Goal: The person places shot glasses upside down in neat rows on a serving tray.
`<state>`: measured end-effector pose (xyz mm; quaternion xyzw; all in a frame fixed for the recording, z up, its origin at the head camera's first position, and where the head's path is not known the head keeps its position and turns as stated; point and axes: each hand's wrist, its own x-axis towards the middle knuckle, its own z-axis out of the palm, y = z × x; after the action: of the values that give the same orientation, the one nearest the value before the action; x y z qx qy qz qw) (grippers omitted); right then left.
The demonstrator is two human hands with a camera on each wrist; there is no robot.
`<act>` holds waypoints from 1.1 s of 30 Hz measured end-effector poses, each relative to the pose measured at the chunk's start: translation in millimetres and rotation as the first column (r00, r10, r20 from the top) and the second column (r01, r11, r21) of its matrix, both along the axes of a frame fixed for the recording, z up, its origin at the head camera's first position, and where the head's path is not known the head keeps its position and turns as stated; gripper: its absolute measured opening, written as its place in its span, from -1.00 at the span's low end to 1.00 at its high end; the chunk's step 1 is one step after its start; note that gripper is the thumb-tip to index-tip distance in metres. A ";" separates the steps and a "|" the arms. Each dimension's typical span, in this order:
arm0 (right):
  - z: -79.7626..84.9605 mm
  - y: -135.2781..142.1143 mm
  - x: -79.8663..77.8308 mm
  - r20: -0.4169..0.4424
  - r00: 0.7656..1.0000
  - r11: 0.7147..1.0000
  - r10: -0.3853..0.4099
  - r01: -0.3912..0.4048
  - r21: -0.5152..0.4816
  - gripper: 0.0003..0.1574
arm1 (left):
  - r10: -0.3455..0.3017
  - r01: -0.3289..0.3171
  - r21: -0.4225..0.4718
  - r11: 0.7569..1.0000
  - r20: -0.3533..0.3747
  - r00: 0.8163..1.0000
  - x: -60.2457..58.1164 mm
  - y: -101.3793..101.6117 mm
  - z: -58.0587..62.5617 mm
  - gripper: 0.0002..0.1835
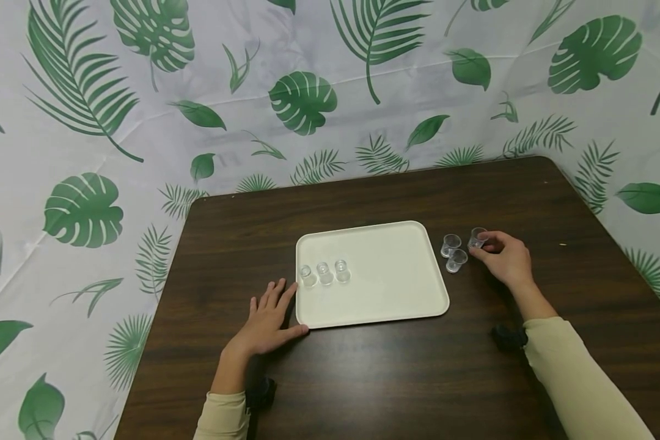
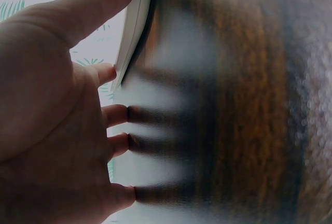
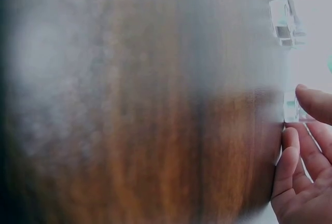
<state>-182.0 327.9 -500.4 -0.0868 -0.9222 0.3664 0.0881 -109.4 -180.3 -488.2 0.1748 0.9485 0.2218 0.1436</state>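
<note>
My right hand (image 1: 505, 258) is at a small clear cup (image 1: 477, 237) right of the tray, pinching it between thumb and fingers. In the right wrist view the same cup (image 3: 291, 108) shows between the thumb (image 3: 316, 103) and the curled fingers. Two more clear cups, a rear one (image 1: 450, 245) and a front one (image 1: 456, 261), stand close beside it. My left hand (image 1: 264, 324) lies spread at the near left corner of the white tray (image 1: 385, 299), thumb and index finger at its rim. In the left wrist view its other fingertips rest on the table.
Three clear cups stand in a row on the tray's left part, the left one (image 1: 308, 276), the middle one (image 1: 324, 274) and the right one (image 1: 342, 271). The dark wooden table (image 1: 363, 379) ends at a leaf-patterned cloth (image 1: 242, 134) behind.
</note>
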 end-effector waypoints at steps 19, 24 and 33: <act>15.8 -4.8 3.8 -0.047 0.999 0.990 -0.006 -0.001 -0.143 -0.50 | 0.002 -0.001 -0.033 0.999 0.029 1.000 -2.9 1.3 0.1 0.01; 26.7 -12.4 2.1 -0.107 0.994 0.987 0.003 -0.020 -0.160 -0.51 | 0.001 0.000 -0.035 0.999 0.030 1.000 -3.0 1.2 0.6 0.02; 53.6 -41.0 1.9 -0.226 0.973 0.980 0.049 -0.090 -0.176 -0.57 | -0.005 0.005 -0.016 1.000 0.009 1.000 -1.3 1.3 2.0 0.01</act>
<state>-180.1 286.9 -446.8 -0.0211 -0.8712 0.4607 0.1683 -110.7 -179.0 -486.1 0.1750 0.9491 0.2145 0.1499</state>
